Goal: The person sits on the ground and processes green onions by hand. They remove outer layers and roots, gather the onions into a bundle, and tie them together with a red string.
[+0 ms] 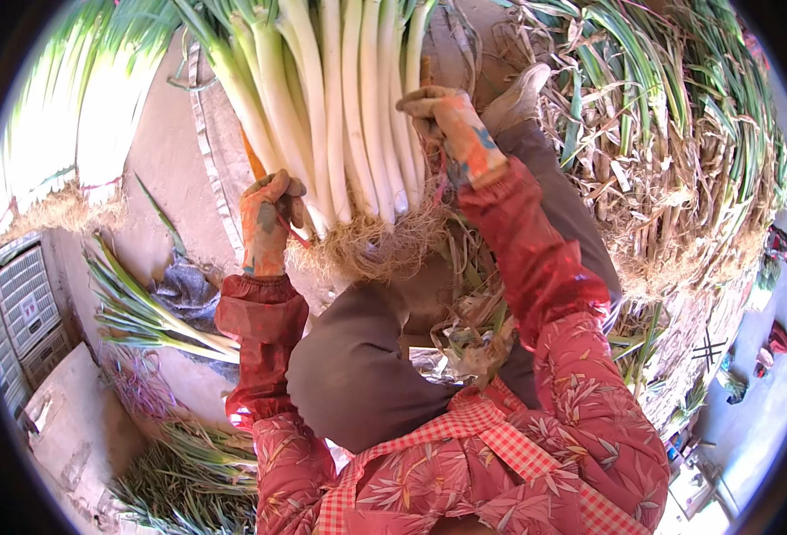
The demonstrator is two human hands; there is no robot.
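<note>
A bundle of large green onions (347, 127), with white stems and tangled roots, lies in front of me, its roots towards my knees. My left hand (270, 221), in a stained work glove, is at the bundle's lower left, its fingers closed on a pink tie strip (293, 231). At the right side is my gloved right hand (450, 130), its fingers bent beside the outer stems. Another reddish strip (441, 177) hangs just under that hand; whether the fingers grip it cannot be told. The strip's course between the hands is hidden.
Untrimmed green onions with dry leaves (661, 134) are heaped at the right. Brighter bundles (99, 114) lie upper left. At the left are loose green onions (166, 314), pink strips (139, 381) and plastic crates (27, 301). Cut leaves (186, 475) lie lower left.
</note>
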